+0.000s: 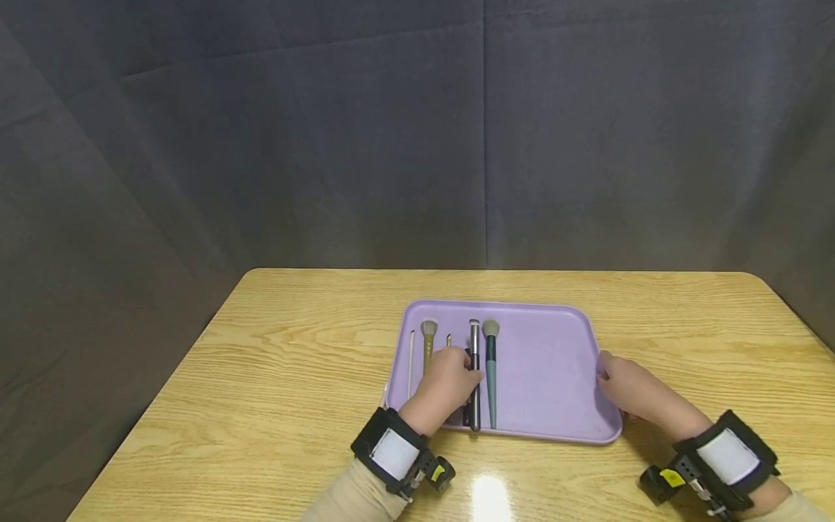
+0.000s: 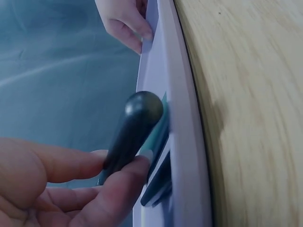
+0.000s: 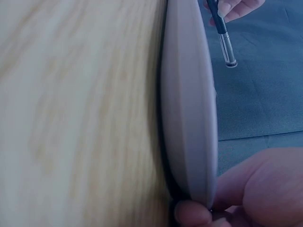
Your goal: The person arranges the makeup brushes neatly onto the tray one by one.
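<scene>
My left hand (image 1: 446, 378) pinches a makeup brush (image 1: 475, 395) with a black handle and silver ferrule between thumb and fingertips. It is over the left half of a lilac tray (image 1: 541, 355). In the left wrist view the rounded end of the brush's handle (image 2: 137, 113) points toward the camera, above the tray's rim. My right hand (image 1: 629, 384) grips the tray's right edge, its fingertips at the rim in the right wrist view. A green-handled makeup brush (image 1: 491, 377) lies in the tray just right of the held one.
Left in the tray lie a thin white stick-like brush (image 1: 411, 362), a brush with a gold-olive handle (image 1: 428, 337) and a small-tipped one (image 1: 449, 339), partly hidden by my left hand. The wooden table (image 1: 293, 348) ends at a dark grey curtain (image 1: 391, 145).
</scene>
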{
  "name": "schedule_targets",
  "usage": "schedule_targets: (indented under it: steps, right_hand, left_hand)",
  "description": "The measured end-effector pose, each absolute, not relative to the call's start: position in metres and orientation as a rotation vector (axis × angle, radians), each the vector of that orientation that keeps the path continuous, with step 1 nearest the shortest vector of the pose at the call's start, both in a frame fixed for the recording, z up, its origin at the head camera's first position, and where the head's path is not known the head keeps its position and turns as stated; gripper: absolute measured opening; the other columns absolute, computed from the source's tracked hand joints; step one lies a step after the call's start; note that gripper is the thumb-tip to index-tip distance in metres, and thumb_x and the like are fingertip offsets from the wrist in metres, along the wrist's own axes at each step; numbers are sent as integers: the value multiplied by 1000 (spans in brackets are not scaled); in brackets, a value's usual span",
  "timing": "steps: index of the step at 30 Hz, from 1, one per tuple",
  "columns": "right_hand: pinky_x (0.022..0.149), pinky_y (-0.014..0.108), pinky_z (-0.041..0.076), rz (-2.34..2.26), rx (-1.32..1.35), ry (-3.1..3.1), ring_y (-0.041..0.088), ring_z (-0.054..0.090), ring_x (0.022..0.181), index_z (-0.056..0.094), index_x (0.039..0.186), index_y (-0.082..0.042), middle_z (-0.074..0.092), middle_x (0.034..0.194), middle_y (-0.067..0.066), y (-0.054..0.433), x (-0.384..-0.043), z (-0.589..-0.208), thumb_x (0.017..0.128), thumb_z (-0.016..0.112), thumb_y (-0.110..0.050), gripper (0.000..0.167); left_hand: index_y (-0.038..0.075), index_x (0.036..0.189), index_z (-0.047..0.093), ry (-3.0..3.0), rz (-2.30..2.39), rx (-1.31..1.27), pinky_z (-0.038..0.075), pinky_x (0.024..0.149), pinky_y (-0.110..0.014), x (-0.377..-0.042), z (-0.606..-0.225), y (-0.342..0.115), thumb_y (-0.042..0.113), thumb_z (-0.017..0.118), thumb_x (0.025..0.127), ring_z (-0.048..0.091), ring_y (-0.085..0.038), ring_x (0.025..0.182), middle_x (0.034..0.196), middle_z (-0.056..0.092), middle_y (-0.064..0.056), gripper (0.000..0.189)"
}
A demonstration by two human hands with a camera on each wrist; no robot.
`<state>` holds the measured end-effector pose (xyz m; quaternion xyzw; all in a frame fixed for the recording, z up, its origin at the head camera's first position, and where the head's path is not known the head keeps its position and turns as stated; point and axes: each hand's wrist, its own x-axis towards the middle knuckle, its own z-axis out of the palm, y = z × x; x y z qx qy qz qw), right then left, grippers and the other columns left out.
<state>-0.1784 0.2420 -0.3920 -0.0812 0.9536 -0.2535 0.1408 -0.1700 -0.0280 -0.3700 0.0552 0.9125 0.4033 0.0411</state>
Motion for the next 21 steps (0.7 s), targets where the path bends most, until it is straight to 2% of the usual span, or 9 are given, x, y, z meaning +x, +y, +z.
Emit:
schedule_targets:
  steps: [7, 12, 14, 21]
  right_hand:
    - [46, 34, 45, -725, -234, 2757, 18, 48, 46, 22, 132, 29, 55, 92, 31, 243, -179, -393, 97, 40, -2, 50]
    - [45, 34, 45, -717, -242, 2760, 19, 48, 47, 26, 130, 28, 55, 84, 23, 243, -180, -393, 97, 40, -2, 47]
    - [45, 33, 45, -713, -245, 2761, 19, 48, 47, 27, 129, 27, 55, 81, 20, 243, -180, -393, 97, 41, -2, 46]
    - [44, 33, 45, -725, -243, 2753, 18, 49, 45, 23, 131, 29, 55, 84, 24, 243, -181, -393, 97, 40, -2, 49]
  left_hand:
    - [-3, 73, 62, 2749, 1260, 146, 41, 40, -21, -173, -372, -20, 4, 68, 88, 47, -9, 42, 59, 53, -3, 17]
    - [-1, 71, 59, 2742, 1268, 142, 40, 40, -22, -174, -373, -14, 3, 68, 88, 48, -10, 42, 59, 52, -3, 19]
    - [-1, 70, 59, 2745, 1258, 147, 38, 40, -22, -174, -373, -11, 4, 69, 88, 48, -10, 42, 57, 51, -3, 21]
    - [2, 63, 59, 2778, 1200, 191, 36, 39, -21, -174, -373, 2, 6, 70, 87, 44, -8, 38, 49, 47, 0, 27]
